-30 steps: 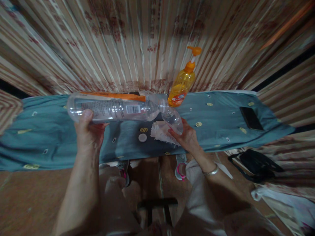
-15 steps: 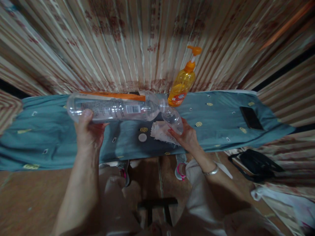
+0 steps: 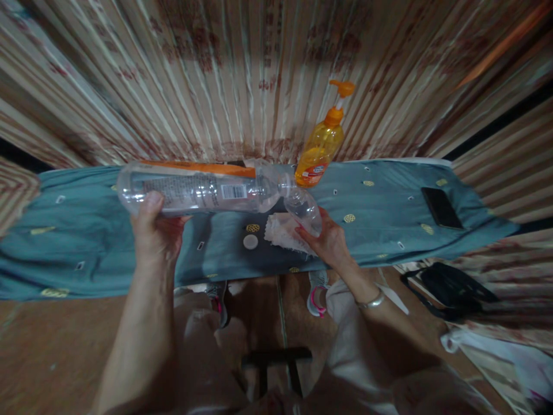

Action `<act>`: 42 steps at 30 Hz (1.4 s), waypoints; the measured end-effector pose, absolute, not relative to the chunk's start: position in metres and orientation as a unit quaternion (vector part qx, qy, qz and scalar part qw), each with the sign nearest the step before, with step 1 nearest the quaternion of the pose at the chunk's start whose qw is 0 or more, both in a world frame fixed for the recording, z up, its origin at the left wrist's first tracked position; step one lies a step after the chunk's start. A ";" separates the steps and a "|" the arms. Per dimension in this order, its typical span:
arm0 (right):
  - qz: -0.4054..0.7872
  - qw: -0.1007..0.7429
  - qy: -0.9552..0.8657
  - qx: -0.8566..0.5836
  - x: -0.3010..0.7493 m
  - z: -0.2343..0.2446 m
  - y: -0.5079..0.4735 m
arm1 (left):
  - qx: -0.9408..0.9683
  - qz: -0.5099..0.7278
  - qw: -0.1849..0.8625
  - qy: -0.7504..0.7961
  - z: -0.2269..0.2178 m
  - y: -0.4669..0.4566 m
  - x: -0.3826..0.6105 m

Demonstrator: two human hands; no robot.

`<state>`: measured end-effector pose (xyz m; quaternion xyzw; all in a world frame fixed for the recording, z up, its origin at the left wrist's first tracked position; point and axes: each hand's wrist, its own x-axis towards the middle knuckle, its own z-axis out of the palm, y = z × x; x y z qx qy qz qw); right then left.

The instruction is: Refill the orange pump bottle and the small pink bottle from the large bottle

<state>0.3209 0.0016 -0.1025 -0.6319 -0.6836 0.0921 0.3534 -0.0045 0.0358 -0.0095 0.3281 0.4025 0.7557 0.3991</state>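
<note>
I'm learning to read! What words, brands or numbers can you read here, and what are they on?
None can be read.
Large clear bottle: small print and a barcode, too blurred.
Orange pump bottle: label, too small.
Curtain: reddish marks, too blurred to tell.

We note bottle (image 3: 196, 189) in left hand (image 3: 155, 233), neck at small container (image 3: 307, 212) in right hand (image 3: 330, 241). Behind right grip: pump bottle (image 3: 319, 151). Left of it: cloth (image 3: 279, 233). Between grips: disc (image 3: 250, 242). Well right: phone (image 3: 441, 208) on table (image 3: 380, 213).
</note>
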 end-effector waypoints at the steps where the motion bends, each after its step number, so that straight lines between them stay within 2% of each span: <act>1: 0.092 0.352 -0.684 -0.632 0.321 -0.103 0.002 | 0.330 0.754 0.399 0.403 -0.010 0.036 -0.005; 42: 0.092 0.356 -0.679 -0.635 0.321 -0.104 0.002 | 0.316 0.765 0.413 0.379 -0.014 0.038 -0.009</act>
